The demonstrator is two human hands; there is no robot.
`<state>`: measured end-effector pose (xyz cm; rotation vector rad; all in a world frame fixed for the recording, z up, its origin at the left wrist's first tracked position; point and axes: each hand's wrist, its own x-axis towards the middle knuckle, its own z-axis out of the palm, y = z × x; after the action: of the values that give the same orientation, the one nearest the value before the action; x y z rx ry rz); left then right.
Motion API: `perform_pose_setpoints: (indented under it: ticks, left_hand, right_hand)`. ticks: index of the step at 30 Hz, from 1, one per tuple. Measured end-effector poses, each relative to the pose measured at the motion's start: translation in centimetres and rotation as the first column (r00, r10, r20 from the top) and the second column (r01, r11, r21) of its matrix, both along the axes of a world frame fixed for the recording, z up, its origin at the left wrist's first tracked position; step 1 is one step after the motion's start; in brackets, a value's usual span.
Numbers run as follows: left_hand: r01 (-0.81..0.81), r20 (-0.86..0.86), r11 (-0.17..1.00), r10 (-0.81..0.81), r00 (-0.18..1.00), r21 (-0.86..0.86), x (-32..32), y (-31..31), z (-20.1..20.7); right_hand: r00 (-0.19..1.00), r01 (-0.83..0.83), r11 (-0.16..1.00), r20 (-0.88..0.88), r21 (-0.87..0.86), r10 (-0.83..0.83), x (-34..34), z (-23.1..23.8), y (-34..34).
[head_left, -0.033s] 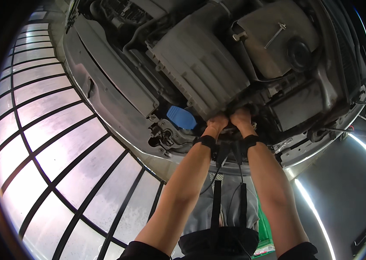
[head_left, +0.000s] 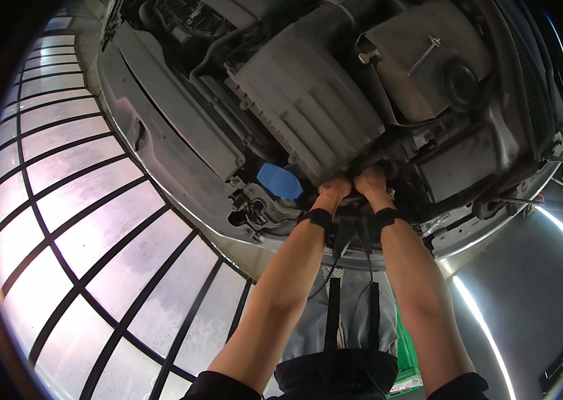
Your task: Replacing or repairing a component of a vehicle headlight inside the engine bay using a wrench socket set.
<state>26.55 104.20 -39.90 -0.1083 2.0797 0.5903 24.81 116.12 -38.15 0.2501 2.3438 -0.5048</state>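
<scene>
Both my arms reach into a car's engine bay from its side edge. My left hand [head_left: 335, 189] is at the lower corner of a large ribbed black plastic housing [head_left: 315, 93]. Close beside it on the right, my right hand [head_left: 370, 181] reaches down into the dark gap next to that housing. The fingers of both hands curl downward out of sight, so what they touch or hold is hidden. A blue cap [head_left: 279, 181] sits just left of my left hand. Dark bands circle both wrists.
A tool with a T-shaped head [head_left: 423, 55] lies on a brown-grey cover [head_left: 421, 63] at the upper right, near a round black cap [head_left: 459, 83]. A flat black box [head_left: 458, 163] is right of my hands. A thin rod [head_left: 548, 203] crosses the right side.
</scene>
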Motion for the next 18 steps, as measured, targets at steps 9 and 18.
perform_pose_setpoints:
  ticks: [9, 18]
  left_hand:
    - [0.021, 0.032, 1.0, -0.022, 0.999, 0.004, 0.0, -0.3, -0.3]
    - [0.003, 0.041, 0.999, -0.005, 0.999, 0.041, -0.5, 0.4, 0.9]
  right_hand:
    - [0.957, -0.28, 0.959, -0.088, -0.036, 0.276, 0.3, -1.7, 1.1]
    - [0.984, -0.133, 0.98, -0.102, 0.147, 0.149, 1.3, -3.0, 1.1]
